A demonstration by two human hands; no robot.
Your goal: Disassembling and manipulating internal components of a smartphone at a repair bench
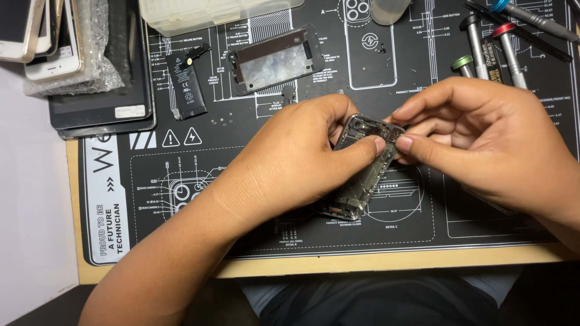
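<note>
An opened phone body (367, 162) with bare circuitry and a metal frame is tilted above the black repair mat (199, 205). My left hand (290, 163) grips it from the left, thumb pressed on its upper part. My right hand (483, 142) pinches the phone's top right corner with thumb and forefinger. Most of the phone's lower half is hidden behind my left fingers.
A small black battery (186, 90) and a removed back panel (275, 60) lie on the mat behind my hands. Several screwdrivers (504, 45) rest at the back right. Stacked phones and tablets (72, 60) sit at the back left, a clear plastic box (205, 12) at the top.
</note>
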